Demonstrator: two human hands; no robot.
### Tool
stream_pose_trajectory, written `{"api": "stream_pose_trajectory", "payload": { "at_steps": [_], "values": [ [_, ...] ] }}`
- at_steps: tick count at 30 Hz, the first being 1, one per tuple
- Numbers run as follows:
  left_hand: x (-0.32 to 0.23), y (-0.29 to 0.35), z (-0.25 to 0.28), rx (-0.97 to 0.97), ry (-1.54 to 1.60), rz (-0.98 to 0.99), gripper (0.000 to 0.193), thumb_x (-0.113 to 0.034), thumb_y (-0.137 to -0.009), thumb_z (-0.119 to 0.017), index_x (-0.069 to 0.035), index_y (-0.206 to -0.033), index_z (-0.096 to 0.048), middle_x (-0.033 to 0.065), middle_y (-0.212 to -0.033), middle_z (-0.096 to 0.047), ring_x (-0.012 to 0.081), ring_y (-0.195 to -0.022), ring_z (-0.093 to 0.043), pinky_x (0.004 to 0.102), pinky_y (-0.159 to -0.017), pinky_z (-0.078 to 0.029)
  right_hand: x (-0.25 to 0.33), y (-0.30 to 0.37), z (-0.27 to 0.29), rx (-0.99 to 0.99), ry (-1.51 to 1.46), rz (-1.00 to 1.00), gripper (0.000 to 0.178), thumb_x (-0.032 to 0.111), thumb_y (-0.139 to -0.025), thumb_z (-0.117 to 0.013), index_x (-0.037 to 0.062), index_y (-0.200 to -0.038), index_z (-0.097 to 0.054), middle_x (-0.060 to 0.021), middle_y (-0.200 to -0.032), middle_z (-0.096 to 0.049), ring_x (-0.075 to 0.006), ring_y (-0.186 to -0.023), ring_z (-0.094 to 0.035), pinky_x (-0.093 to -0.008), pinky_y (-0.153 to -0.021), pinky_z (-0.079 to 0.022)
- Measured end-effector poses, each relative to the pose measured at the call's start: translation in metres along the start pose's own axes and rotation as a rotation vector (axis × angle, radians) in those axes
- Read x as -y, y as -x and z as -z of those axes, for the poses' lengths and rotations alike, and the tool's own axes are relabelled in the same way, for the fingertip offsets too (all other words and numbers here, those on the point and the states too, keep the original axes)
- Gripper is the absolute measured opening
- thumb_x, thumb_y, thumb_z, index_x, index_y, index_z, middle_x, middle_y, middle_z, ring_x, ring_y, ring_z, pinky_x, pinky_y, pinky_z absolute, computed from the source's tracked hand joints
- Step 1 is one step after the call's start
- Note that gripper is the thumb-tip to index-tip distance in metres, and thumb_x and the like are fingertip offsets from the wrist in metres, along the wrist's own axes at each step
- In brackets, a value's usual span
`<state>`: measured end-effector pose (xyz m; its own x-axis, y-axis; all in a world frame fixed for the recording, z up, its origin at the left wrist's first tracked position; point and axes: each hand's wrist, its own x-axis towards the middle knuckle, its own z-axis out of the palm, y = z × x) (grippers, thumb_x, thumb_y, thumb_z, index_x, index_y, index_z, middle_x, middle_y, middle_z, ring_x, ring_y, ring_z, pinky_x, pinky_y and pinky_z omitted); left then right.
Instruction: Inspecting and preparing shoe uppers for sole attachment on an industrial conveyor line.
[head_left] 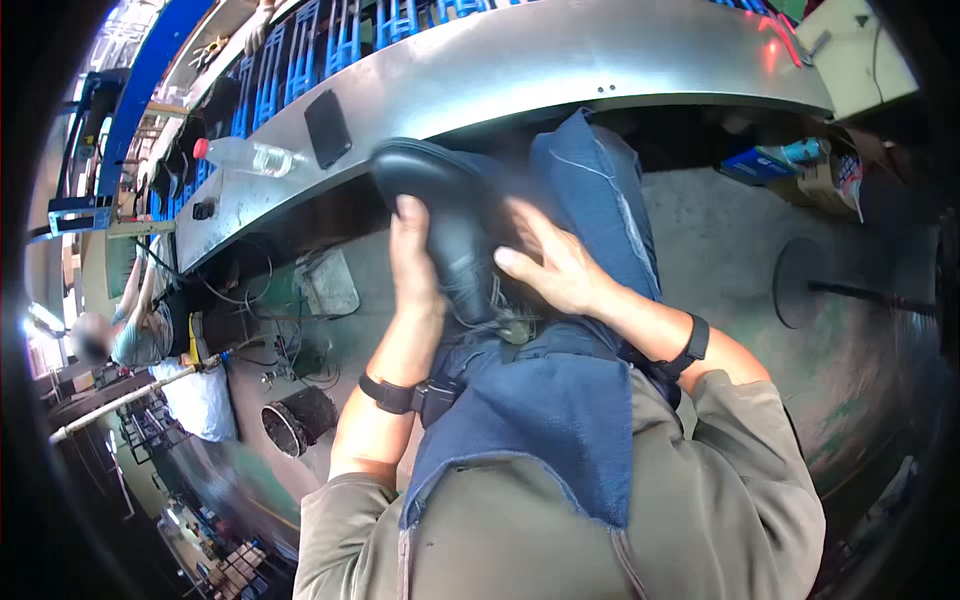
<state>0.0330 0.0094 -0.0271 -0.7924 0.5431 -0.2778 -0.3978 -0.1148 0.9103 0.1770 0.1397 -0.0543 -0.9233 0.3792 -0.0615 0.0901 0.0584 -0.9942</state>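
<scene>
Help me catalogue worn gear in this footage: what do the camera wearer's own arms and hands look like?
The left hand and right hand wear no visible gloves. Short grey-green sleeves end near the elbows. A black left wristband carries a dark, boxy module; the right wristband is black too. I see no cables or markings on either arm.

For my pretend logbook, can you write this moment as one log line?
left hand: gripping black shoe | right hand: beside shoe, fingers blurred, contact unclear | metal bench: plastic bottle, dark flat rectangle
</scene>
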Motion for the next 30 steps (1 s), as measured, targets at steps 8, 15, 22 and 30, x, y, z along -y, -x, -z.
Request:
{"api": "stream_pose_trajectory", "payload": {
  "at_steps": [8,15,22,30],
  "values": [
    [0.013,0.034,0.031,0.480,-0.865,0.259,0.065,-0.045,-0.092,-0.069,-0.003,-0.138,-0.050,0.0197,-0.125,-0.060,0.0300,-0.111,-0.062,0.0427,-0.098,-0.050,0.053,0.070,0.116,-0.233,0.059,0.152,0.046,0.032,-0.105,-0.040,-0.0036,-0.121,-0.065,-0.0167,-0.110,-0.066,-0.0233,-0.090,-0.062,-0.0352,-0.085,-0.047],
    [-0.006,-0.031,-0.069,1.260,-1.346,-0.682,0.108,-0.022,-0.049,-0.088,-0.011,-0.148,-0.045,0.0203,-0.155,-0.038,0.0390,-0.144,-0.036,0.0551,-0.117,-0.028,-0.012,0.098,0.125,-0.101,-0.558,-0.334,0.045,0.033,-0.104,-0.049,0.0006,-0.133,-0.059,-0.0072,-0.127,-0.062,-0.0170,-0.121,-0.053,-0.0308,-0.106,-0.037],
    [0.013,-0.085,-0.096,1.515,-1.106,-0.659,0.093,-0.029,-0.053,-0.087,-0.011,-0.138,-0.054,0.0192,-0.150,-0.046,0.0366,-0.140,-0.044,0.0544,-0.116,-0.031,-0.026,0.078,0.127,-0.140,-0.235,-0.264,0.042,0.027,-0.101,-0.048,-0.0023,-0.128,-0.063,-0.0131,-0.128,-0.065,-0.0199,-0.122,-0.057,-0.0330,-0.104,-0.041],
    [-0.004,-0.138,-0.108,1.292,-0.870,-0.390,0.103,-0.043,-0.056,-0.089,-0.001,-0.141,-0.048,0.0208,-0.134,-0.055,0.0400,-0.127,-0.052,0.0477,-0.107,-0.040,0.001,-0.017,0.193,-0.117,-0.871,-0.440,0.076,0.060,-0.106,-0.024,-0.0034,-0.133,-0.057,-0.0185,-0.117,-0.068,-0.0229,-0.112,-0.064,-0.0369,-0.100,-0.051]
  ]
}}
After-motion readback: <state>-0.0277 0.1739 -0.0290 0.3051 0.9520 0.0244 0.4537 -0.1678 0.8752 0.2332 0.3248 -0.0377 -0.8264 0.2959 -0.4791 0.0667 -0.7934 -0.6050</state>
